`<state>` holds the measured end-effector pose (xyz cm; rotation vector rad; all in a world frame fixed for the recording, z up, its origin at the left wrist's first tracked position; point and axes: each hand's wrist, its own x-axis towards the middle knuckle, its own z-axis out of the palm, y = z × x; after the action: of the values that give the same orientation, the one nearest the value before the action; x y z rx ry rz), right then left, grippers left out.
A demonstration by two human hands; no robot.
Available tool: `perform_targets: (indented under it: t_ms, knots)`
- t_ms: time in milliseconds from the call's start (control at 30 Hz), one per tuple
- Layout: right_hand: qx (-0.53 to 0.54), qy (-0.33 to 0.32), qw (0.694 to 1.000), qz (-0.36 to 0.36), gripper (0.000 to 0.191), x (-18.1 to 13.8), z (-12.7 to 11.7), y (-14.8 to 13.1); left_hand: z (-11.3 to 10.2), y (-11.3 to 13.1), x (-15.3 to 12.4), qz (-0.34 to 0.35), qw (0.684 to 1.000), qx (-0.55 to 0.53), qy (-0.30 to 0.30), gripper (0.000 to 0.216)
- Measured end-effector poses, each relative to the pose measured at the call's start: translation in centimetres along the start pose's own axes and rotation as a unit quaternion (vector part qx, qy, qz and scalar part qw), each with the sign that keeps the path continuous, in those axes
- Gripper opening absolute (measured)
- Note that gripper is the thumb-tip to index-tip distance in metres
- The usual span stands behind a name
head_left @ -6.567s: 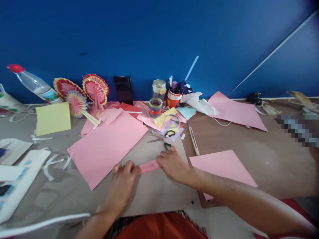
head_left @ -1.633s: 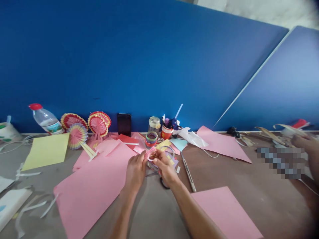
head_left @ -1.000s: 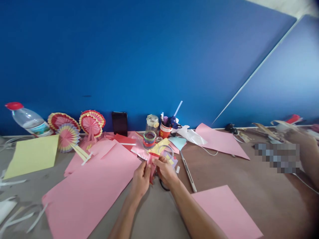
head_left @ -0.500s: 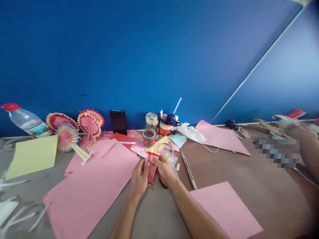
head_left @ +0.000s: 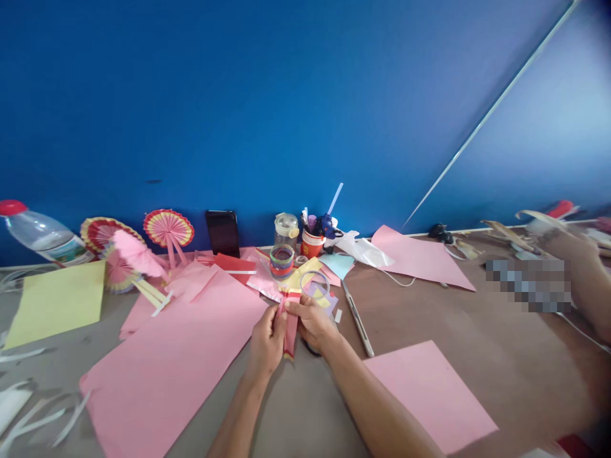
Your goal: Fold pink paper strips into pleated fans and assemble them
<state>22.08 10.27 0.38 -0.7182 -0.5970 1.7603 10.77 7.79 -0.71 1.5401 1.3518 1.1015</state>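
Both hands were together over the middle of the brown work table [head_left: 482, 331]. The left hand [head_left: 265, 340] and the right hand [head_left: 312, 323] each pinched the upper end of a narrow pleated strip of red and pink paper [head_left: 289, 331]. Fingers of both hands were closed on it, and the strip hung upright between them with its lower end just above the table.

A large pink paper sheet [head_left: 176, 362] lay flat just to the left of the hands. A smaller pink paper sheet [head_left: 424, 391] lay to the right, beside the right forearm. A long white-handled knife [head_left: 357, 318] lay near the right hand. A clear plastic ring [head_left: 315, 284] rested on loose coloured papers just behind the fingers.

Further back stood a stack of coloured tape rolls [head_left: 281, 261] and a red cup of pens [head_left: 311, 242]. A black phone [head_left: 223, 233] leaned against the blue wall. Round pleated paper fans [head_left: 168, 228] stood to the left. Another person's arm [head_left: 585, 286] showed at the right edge, blurred.
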Motion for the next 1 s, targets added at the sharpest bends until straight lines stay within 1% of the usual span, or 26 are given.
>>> perform_targets:
  t_ms: [133,200,333,500,600,700,800,900,1000]
  knots:
    - [-0.013,0.024,1.000,-0.003,0.020,-0.2,0.4,-0.1,0.1,0.1,-0.1,0.028,0.999,0.022,0.000,0.030]
    - [-0.006,0.040,0.999,-0.017,0.020,-0.1,0.3,0.0,0.1,0.2,-0.1,0.034,0.999,0.029,-0.003,0.031]
    - [0.020,0.050,0.998,-0.044,0.021,0.0,0.2,-0.1,0.1,0.3,-0.2,0.017,0.999,0.040,-0.010,0.030]
    - [0.007,0.027,0.999,-0.021,0.025,-0.4,0.5,-0.9,-0.1,0.6,-0.2,-0.006,1.000,-0.002,-0.011,0.030]
    - [-0.004,0.048,0.998,-0.038,0.020,-0.4,0.5,-0.8,0.0,0.6,-0.1,-0.025,1.000,-0.011,-0.008,0.031]
    - [-0.032,0.073,0.994,-0.071,0.016,0.0,0.1,-0.2,0.1,0.2,-0.1,-0.004,1.000,0.013,-0.001,0.030]
    - [-0.084,0.077,0.989,-0.097,0.013,0.5,-0.5,0.3,0.3,-0.2,-0.1,0.017,0.999,0.039,0.004,0.028]
    - [-0.124,0.075,0.983,-0.113,0.012,0.6,-0.6,0.5,0.4,-0.4,-0.2,0.036,0.998,0.051,-0.018,0.028]
    - [-0.122,0.066,0.984,-0.108,0.013,0.4,-0.2,0.4,0.6,-0.4,-0.3,0.057,0.996,0.061,-0.037,0.030]
